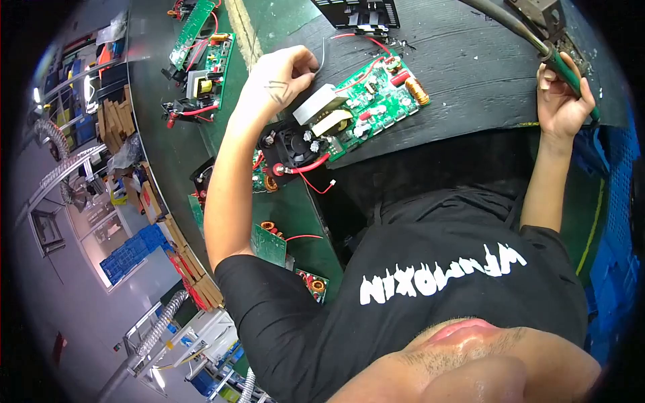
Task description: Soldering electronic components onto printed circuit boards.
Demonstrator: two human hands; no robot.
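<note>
My left hand (285,77) is closed in a pinch on a thin grey solder wire (324,48), whose free end points up. Just right of it lies a green circuit board (376,101) with a metal heat sink, copper coil and red wires. A black fan unit (293,146) joins the board's near left end, partly behind my left wrist. At the far right my right hand (563,101) is closed round the green handle of a soldering iron (564,72). Its long grey shaft (504,20) runs up and left, out of view, apart from the board.
A black slotted metal casing (356,13) stands at the far edge of the dark work mat (463,87). A dirty metal stand (541,17) is beyond my right hand. More circuit boards (208,74) lie on the green bench to the left, others (269,243) below my left forearm.
</note>
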